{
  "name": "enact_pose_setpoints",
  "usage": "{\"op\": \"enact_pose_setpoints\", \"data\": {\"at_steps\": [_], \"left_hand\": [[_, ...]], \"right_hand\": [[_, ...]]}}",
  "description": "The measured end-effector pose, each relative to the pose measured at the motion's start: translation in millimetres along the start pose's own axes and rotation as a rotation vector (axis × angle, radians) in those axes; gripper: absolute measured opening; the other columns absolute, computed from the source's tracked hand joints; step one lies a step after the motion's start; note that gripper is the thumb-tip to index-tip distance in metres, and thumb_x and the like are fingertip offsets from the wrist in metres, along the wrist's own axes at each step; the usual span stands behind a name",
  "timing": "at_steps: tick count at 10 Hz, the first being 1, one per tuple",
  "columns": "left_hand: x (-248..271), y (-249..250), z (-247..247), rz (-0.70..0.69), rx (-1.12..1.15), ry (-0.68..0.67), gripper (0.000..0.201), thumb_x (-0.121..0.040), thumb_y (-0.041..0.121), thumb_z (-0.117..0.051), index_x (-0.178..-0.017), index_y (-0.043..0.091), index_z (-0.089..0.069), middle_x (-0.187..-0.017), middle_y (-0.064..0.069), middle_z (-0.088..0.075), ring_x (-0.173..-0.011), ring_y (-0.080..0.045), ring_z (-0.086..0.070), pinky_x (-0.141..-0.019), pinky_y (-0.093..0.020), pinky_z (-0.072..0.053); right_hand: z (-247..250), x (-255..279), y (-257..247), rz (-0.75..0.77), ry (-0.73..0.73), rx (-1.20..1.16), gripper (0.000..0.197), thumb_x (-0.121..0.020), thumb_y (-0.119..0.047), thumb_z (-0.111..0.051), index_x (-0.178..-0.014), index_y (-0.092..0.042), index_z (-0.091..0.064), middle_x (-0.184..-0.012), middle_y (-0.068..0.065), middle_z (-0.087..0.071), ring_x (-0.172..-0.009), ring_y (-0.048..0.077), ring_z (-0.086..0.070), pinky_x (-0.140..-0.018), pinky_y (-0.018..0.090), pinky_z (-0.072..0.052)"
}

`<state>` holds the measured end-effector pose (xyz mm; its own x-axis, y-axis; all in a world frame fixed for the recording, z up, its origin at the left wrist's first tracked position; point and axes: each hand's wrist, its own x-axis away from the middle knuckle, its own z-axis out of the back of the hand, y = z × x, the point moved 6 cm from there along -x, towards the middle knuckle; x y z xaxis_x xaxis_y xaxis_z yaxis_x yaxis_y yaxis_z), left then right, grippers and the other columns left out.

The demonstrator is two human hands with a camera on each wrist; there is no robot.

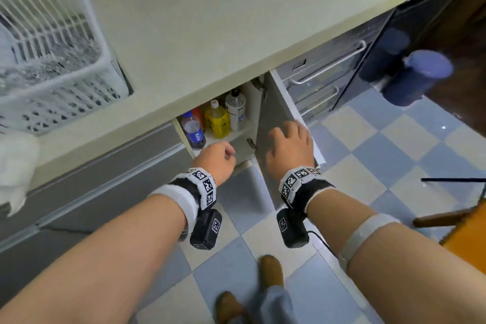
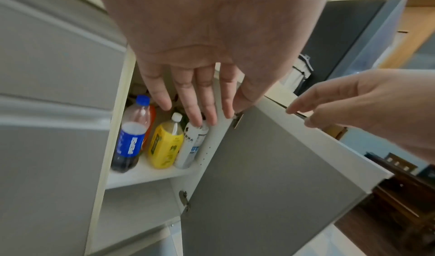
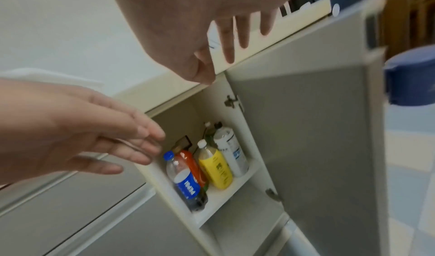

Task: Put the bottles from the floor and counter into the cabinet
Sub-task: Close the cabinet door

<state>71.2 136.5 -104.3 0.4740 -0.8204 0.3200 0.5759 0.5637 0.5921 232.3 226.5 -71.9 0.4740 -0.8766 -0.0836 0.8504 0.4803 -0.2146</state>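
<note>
The cabinet under the counter stands open, its grey door (image 1: 273,118) swung out to the right. On its white shelf (image 2: 150,174) stand a blue-labelled cola bottle (image 1: 194,131), a yellow bottle (image 1: 218,120), a white bottle (image 1: 236,109) and an orange one (image 3: 190,163) behind the cola. My left hand (image 1: 218,159) hovers in front of the opening with straight fingers (image 2: 188,102) and holds nothing. My right hand (image 1: 289,142) is at the top edge of the door, fingers (image 3: 235,36) loosely extended and holding nothing.
A white dish rack (image 1: 52,60) sits on the pale counter (image 1: 210,21) at the left. Grey drawers with bar handles (image 1: 328,66) lie right of the door. A blue lidded container (image 1: 418,76) stands on the checkered floor (image 1: 368,166). A wooden chair (image 1: 462,229) is at the right.
</note>
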Motion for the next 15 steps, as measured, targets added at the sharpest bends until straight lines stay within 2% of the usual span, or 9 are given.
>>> {"op": "enact_pose_setpoints", "data": {"at_steps": [1,2,4,7,9,11,12,13,15], "left_hand": [[16,24,21,-0.057,-0.164,0.01,0.015,-0.092,0.022,-0.056,-0.103,0.027,-0.065,-0.107,0.002,-0.071,-0.1,-0.024,-0.067,-0.095,-0.045,-0.053],[26,36,32,-0.079,-0.316,0.042,0.02,-0.094,0.026,-0.053,-0.11,0.028,-0.064,-0.113,0.003,-0.068,-0.104,-0.023,-0.065,-0.096,-0.043,-0.048],[41,27,49,0.009,-0.385,0.051,0.024,-0.094,0.027,-0.051,-0.115,0.028,-0.064,-0.114,0.002,-0.068,-0.107,-0.024,-0.064,-0.097,-0.042,-0.049],[57,-28,114,0.203,-0.282,0.116,0.023,-0.095,0.028,-0.049,-0.115,0.029,-0.061,-0.118,0.0,-0.065,-0.109,-0.027,-0.063,-0.099,-0.047,-0.049],[48,-88,142,0.304,-0.233,0.13,0.021,-0.095,0.027,-0.05,-0.111,0.027,-0.063,-0.117,0.001,-0.067,-0.105,-0.025,-0.064,-0.096,-0.047,-0.051],[31,-127,149,0.342,-0.15,0.086,0.023,-0.095,0.026,-0.05,-0.114,0.024,-0.062,-0.118,0.0,-0.067,-0.106,-0.024,-0.064,-0.094,-0.044,-0.054],[26,-135,152,0.34,-0.114,0.111,0.024,-0.094,0.023,-0.051,-0.113,0.025,-0.064,-0.118,0.001,-0.068,-0.105,-0.023,-0.066,-0.094,-0.042,-0.055],[25,-133,155,0.351,-0.101,0.121,0.023,-0.095,0.021,-0.051,-0.114,0.024,-0.063,-0.119,0.0,-0.068,-0.104,-0.022,-0.066,-0.094,-0.042,-0.055],[36,-107,151,0.373,-0.065,0.172,0.026,-0.096,0.023,-0.049,-0.118,0.024,-0.062,-0.12,0.0,-0.068,-0.105,-0.022,-0.066,-0.095,-0.044,-0.055]], "right_hand": [[20,0,40,-0.306,-0.213,0.043,0.068,-0.082,-0.023,-0.062,-0.143,-0.015,-0.033,-0.156,0.019,-0.027,-0.145,0.04,-0.024,-0.117,0.054,-0.019],[13,3,68,-0.519,-0.447,-0.163,0.05,-0.087,-0.013,-0.055,-0.134,-0.003,-0.038,-0.135,0.02,-0.049,-0.12,0.039,-0.054,-0.1,0.047,-0.046],[9,0,53,-0.429,-0.468,-0.112,0.036,-0.089,-0.012,-0.053,-0.123,0.002,-0.05,-0.124,0.019,-0.054,-0.116,0.036,-0.053,-0.092,0.043,-0.05],[-25,-11,-50,-0.656,-0.836,-0.861,0.022,-0.08,-0.006,-0.056,-0.099,0.004,-0.059,-0.092,0.023,-0.067,-0.09,0.038,-0.067,-0.087,0.048,-0.058],[-57,-42,-122,-0.595,-0.866,-1.067,0.021,-0.094,-0.012,-0.056,-0.075,-0.02,-0.05,-0.095,0.007,-0.063,-0.078,0.018,-0.062,-0.069,0.025,-0.054],[-72,-78,-173,-0.436,-0.866,-1.029,0.018,-0.094,-0.015,-0.056,-0.077,-0.016,-0.053,-0.086,-0.004,-0.078,-0.112,0.024,-0.066,-0.08,0.03,-0.058],[-93,-93,-189,-0.741,-0.858,-1.358,0.013,-0.095,-0.004,-0.045,-0.086,-0.011,-0.05,-0.073,0.008,-0.076,-0.122,0.029,-0.061,-0.068,0.028,-0.059],[-77,-96,-197,-0.729,-0.912,-1.344,0.023,-0.093,-0.002,-0.042,-0.112,-0.003,-0.055,-0.127,0.019,-0.063,-0.105,0.026,-0.065,-0.077,0.034,-0.059],[-46,-90,-178,-0.505,-1.014,-1.093,0.025,-0.094,-0.004,-0.047,-0.113,-0.005,-0.063,-0.104,0.012,-0.07,-0.092,0.026,-0.072,-0.08,0.041,-0.059]]}}
